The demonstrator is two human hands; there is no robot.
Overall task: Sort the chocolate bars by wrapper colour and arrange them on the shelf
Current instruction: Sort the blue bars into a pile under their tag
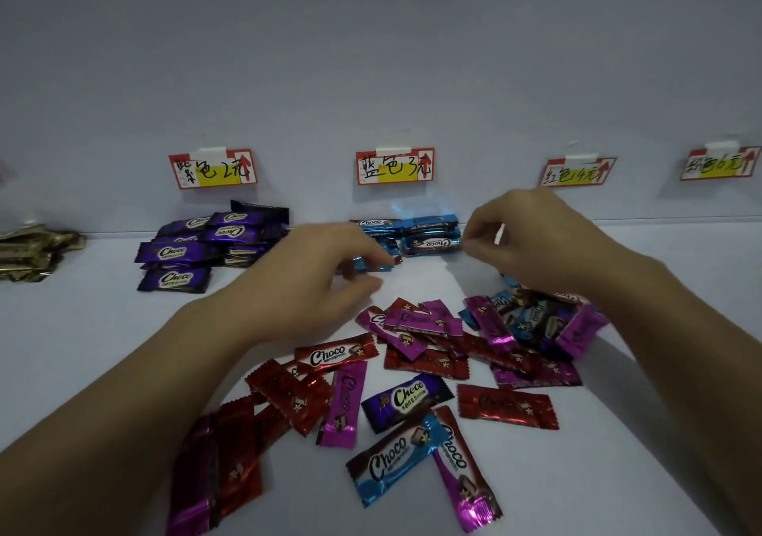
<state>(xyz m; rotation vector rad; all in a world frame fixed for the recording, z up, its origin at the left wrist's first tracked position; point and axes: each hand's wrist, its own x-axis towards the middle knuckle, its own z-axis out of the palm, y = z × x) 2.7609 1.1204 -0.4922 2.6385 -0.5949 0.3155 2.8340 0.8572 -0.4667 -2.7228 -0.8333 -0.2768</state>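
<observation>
On the white shelf (103,350), head view: both hands reached toward the blue stack at the back wall. Left hand (325,263) hovered over the near-left edge of the blue pile (416,232), fingers curled down, tips at a blue bar (373,262); motion blur, cannot tell whether that grip was clenched on it or only touching. Right hand (532,243) sat just right of the blue pile, thumb and forefinger pinched together at the end of the front blue bar (431,243); cannot tell if the wrapper edge was actually pinched.

Sorted groups along the wall: purple pile (206,243) under the left price tag (212,168), blue pile under the middle tag (395,165). Gold wrappers (33,253) lay at far left, partly cut off. Two more tags, red tag (577,171) and far-right tag (719,163), had no bars visible beneath them.

Unsorted heap (412,370) lay in the foreground, between and under the forearms: mostly red and magenta bars overlapping, a few blue ones near the right wrist. Nearest the camera, a dark purple bar (406,401) lay tilted, a blue bar (396,457) below it, touching a magenta bar (462,469) on its right. Single red bar (507,405) lay apart to the right. Red-and-magenta cluster (231,453) lay partly under the left forearm.
</observation>
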